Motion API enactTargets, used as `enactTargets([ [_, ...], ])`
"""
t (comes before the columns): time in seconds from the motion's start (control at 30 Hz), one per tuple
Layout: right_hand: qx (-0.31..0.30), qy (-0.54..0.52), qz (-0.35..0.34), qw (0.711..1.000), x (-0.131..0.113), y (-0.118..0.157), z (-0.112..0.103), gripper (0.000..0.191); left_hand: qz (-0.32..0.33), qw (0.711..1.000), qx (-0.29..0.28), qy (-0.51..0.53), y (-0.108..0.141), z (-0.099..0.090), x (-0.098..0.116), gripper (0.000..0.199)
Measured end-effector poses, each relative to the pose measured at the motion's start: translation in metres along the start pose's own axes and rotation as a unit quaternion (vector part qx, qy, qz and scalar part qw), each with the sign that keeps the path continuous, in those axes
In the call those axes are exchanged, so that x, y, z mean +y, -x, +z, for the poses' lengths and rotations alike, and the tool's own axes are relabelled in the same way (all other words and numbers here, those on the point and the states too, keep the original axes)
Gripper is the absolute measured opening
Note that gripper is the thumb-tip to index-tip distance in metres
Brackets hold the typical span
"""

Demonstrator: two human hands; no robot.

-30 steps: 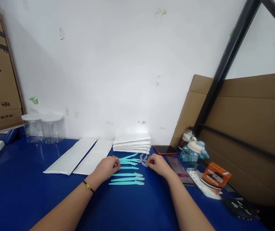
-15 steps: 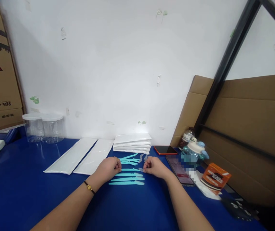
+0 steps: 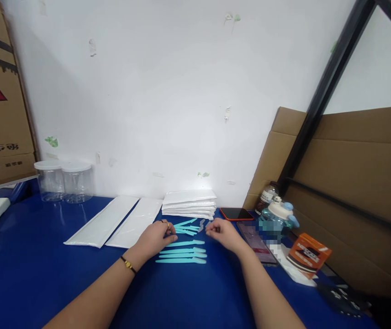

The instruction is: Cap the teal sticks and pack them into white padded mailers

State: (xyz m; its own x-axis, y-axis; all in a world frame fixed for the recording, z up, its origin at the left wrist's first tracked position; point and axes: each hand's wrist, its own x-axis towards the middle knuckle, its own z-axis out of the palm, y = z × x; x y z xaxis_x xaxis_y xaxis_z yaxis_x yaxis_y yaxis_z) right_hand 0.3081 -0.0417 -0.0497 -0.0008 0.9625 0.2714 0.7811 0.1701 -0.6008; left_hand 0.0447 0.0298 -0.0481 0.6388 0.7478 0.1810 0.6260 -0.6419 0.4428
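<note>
Teal eyebrow razors lie on the blue table. In the row nearest me are the front razor (image 3: 182,261), a second razor (image 3: 183,255) and a third razor (image 3: 183,250), with another razor (image 3: 185,243) just beyond them. My left hand (image 3: 157,236) hovers by that farthest one's handle end, thumb and forefinger apart and holding nothing. Behind lies a loose bunch of teal razors (image 3: 187,228). Small clear caps (image 3: 201,225) rest to its right. My right hand (image 3: 224,233) is beside these caps, fingers bent and slightly parted, with nothing visible in them.
White padded mailers are stacked (image 3: 188,203) at the back; two more, a left mailer (image 3: 101,221) and a right mailer (image 3: 135,222), lie flat. On the right are a red-edged phone (image 3: 236,213), another phone (image 3: 257,244), a teal bottle (image 3: 274,217) and an orange box (image 3: 308,256). Clear jars (image 3: 77,185) stand back left.
Both hands have let go of the razor between them, which now lies beyond the front row. My right hand has moved slightly away toward the loose caps; my left fingers have parted.
</note>
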Motion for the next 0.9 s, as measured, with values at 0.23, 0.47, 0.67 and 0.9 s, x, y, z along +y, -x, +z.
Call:
enactTargets([
  [0.23, 0.025, 0.07, 0.096, 0.993, 0.028, -0.003, -0.01, 0.011, -0.026, 0.996, 0.05, -0.074, -0.009, 0.003, -0.013, 0.017],
  [0.47, -0.032, 0.001, 0.084, 0.996, 0.022, -0.002, 0.004, 0.008, -0.009, 0.997, 0.043, -0.069, -0.006, -0.004, -0.011, 0.006],
  [0.67, -0.052, -0.016, 0.068, 0.996, 0.022, -0.003, 0.007, 0.005, 0.007, 1.0, 0.001, 0.019, 0.003, -0.007, -0.001, 0.016],
  [0.9, -0.039, -0.028, 0.056, 0.997, 0.021, -0.003, 0.009, 0.004, -0.005, 0.996, 0.015, 0.084, 0.001, -0.004, -0.003, 0.027],
])
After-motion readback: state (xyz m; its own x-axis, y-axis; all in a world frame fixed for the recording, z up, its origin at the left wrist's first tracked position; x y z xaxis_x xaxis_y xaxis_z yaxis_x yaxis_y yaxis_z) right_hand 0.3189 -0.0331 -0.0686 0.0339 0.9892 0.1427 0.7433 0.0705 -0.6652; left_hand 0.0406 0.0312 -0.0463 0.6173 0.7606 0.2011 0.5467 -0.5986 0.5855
